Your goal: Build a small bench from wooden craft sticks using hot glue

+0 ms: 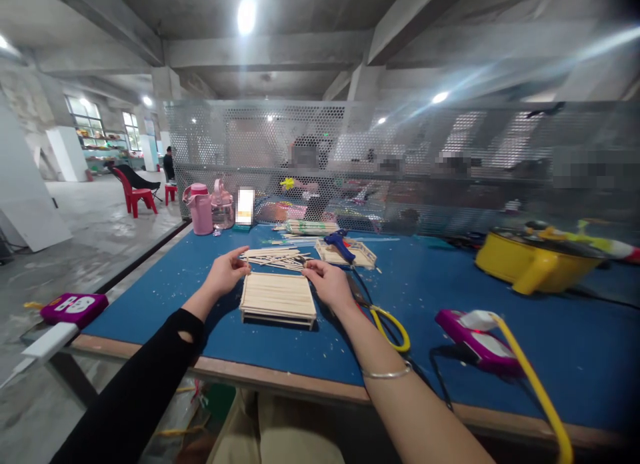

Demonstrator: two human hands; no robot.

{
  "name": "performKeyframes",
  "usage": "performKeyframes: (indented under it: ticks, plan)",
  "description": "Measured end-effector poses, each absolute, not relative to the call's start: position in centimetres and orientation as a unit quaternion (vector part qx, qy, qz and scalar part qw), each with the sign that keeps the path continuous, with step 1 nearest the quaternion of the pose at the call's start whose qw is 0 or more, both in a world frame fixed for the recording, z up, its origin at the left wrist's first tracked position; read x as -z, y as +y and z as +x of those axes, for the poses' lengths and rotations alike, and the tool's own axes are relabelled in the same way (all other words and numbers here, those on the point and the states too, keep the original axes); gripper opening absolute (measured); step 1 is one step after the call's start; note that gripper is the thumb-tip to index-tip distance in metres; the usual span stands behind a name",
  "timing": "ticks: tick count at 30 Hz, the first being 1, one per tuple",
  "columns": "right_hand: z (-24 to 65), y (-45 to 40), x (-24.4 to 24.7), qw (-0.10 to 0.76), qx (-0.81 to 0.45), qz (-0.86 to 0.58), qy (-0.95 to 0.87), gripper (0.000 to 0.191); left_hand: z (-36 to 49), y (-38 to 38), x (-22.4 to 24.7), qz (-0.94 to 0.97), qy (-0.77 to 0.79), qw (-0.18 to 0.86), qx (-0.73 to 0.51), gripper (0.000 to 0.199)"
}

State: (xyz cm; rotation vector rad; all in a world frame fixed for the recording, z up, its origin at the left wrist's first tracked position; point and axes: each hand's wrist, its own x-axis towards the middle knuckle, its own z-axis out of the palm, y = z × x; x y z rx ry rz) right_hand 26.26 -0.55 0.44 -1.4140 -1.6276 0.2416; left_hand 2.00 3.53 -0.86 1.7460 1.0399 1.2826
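Observation:
A flat structure of pale wooden sticks (278,296) rests on the blue tabletop, its slatted top facing up. At its back left corner is my left hand (229,272), index finger stretched out and thumb apart from it. My right hand (327,281) is at the back right corner, its thumb and fingers closed together; what they hold, if anything, is too small to name. Loose sticks (275,256) lie just behind the structure. A blue glue gun (341,245) rests on a second stick frame (369,256) behind my right hand.
Yellow-handled scissors (400,344) lie right of my right forearm. Purple power strips (487,347) sit at the right and far left. A yellow pot (540,261) stands back right, a pink jug (201,211) back left. A perforated metal screen (260,144) borders the table's back; people show through it.

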Motion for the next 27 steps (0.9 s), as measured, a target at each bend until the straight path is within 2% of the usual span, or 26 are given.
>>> performKeyframes:
  ticks: [12, 18, 27]
  plan:
    - [26.3, -0.54, -0.41, 0.463, -0.089, -0.577, -0.666, 0.017, 1.59, 3.39, 0.66, 0.737, 0.405, 0.283, -0.462, 0.061]
    - [26.35, -0.5, -0.36, 0.463, -0.082, -0.576, -0.669, 0.017, 1.54, 3.51, 0.74, 0.743, 0.407, 0.259, -0.464, 0.044]
    - [26.31, -0.54, -0.33, 0.46, -0.077, -0.577, -0.671, 0.017, 1.64, 3.33, 0.37, 0.743, 0.423, 0.241, -0.46, 0.04]
